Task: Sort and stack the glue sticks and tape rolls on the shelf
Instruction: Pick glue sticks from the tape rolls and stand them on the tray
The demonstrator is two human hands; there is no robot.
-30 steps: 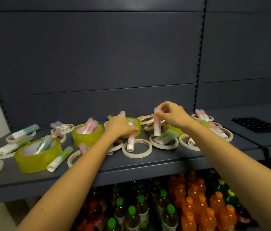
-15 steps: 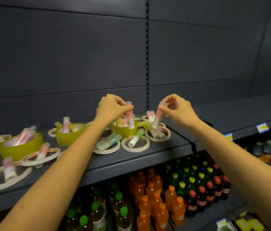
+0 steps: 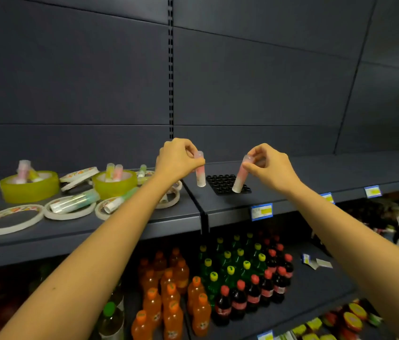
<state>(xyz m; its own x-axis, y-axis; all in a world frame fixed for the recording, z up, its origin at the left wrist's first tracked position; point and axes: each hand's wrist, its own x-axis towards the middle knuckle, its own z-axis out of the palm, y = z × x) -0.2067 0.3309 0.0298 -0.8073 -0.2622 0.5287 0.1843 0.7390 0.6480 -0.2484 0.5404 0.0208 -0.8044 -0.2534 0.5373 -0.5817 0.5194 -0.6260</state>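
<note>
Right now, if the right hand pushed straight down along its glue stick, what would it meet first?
The black socket tray. The right hand pinches a pink glue stick held tilted, its lower end at the tray's near right corner. Whether it already touches the tray is unclear.

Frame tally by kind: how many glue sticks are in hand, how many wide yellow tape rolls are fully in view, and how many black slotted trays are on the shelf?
Glue sticks in the hands: 2, one in the left hand, one in the right hand
Wide yellow tape rolls fully in view: 2
Black slotted tray: 1
Total: 5
</note>
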